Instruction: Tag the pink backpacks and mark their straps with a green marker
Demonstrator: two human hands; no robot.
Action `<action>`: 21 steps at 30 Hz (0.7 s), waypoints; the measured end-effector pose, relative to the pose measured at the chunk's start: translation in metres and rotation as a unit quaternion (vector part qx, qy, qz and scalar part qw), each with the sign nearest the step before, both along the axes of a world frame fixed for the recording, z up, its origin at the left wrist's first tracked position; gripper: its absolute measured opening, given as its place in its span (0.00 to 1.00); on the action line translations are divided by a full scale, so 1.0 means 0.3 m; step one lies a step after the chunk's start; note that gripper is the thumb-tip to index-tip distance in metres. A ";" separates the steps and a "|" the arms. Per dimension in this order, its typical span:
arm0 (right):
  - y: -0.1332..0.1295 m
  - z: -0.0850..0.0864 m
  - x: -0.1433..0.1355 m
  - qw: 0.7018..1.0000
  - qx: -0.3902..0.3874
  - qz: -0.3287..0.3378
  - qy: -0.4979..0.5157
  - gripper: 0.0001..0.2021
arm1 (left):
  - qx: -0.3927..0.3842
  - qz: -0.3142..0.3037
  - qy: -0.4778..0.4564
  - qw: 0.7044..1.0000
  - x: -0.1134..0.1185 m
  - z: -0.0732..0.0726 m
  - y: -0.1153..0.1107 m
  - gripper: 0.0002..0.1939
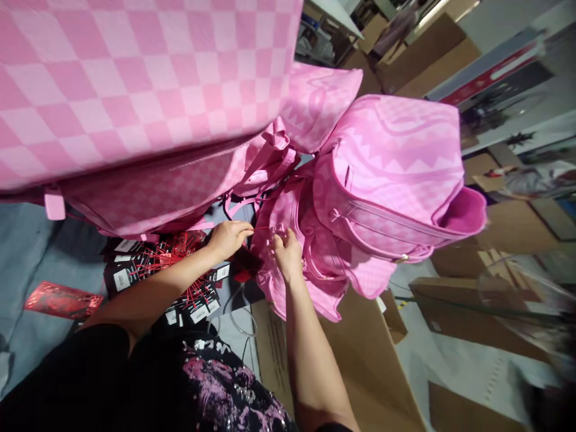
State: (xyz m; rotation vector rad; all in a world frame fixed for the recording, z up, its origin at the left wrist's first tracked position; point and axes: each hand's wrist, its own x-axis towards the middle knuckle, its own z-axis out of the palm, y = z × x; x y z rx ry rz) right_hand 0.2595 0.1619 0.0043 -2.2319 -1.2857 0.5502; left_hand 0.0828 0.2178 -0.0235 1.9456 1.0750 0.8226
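Observation:
My left hand (pixel 229 237) pinches a thin red string (pixel 263 227) that runs to my right hand (pixel 285 255). My right hand grips a zipper pull on a pink checkered backpack (pixel 310 252) lying low in the pile. Both hands sit close together at the bag's front. Another pink backpack (pixel 396 174) with a zigzag pattern rests on top of it at the right. A small dark red tag (pixel 246 267) hangs just below my left hand.
A large pink checkered bag (pixel 135 90) fills the upper left. A heap of black and red hang tags (pixel 171 270) lies on the grey surface, with a red card (pixel 60 300) to the left. Cardboard boxes (pixel 360 360) stand below and at the right.

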 end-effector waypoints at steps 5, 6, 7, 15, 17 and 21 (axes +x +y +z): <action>0.085 -0.038 0.053 0.998 -0.049 0.000 -0.051 0.32 | 0.007 -0.023 0.065 0.998 0.134 -0.081 0.157 0.11; 0.091 -0.041 0.056 0.997 -0.053 0.001 -0.057 0.30 | 0.008 -0.034 0.070 0.997 0.157 -0.098 0.179 0.11; 0.094 -0.042 0.060 0.997 -0.056 0.003 -0.059 0.28 | 0.010 -0.048 0.074 0.996 0.177 -0.113 0.198 0.11; 0.070 -0.019 0.051 0.996 -0.062 -0.018 -0.059 0.28 | 0.039 -0.161 0.059 0.984 0.230 -0.176 0.287 0.16; 0.083 -0.019 0.037 0.993 -0.080 -0.019 -0.087 0.31 | 0.044 -0.158 0.054 0.985 0.227 -0.188 0.306 0.16; 0.111 -0.010 0.020 0.989 -0.097 -0.019 -0.105 0.26 | 0.049 -0.152 0.049 0.986 0.222 -0.211 0.337 0.15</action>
